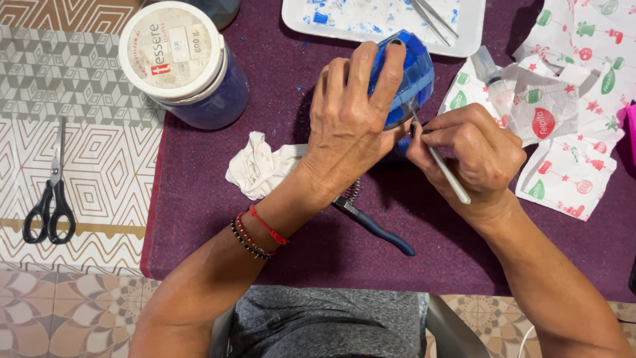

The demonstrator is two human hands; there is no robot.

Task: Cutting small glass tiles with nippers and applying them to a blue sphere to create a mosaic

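Gripping the blue mosaic jar tight, left hand steadies it while right hand pinches a thin tool; a slip could probably pop tiles loose.

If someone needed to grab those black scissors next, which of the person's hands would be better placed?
Probably the left. The scissors lie far out on the person's left side, and the left hand only steadies the blue object. The right hand is farther away and grips a thin white tool.
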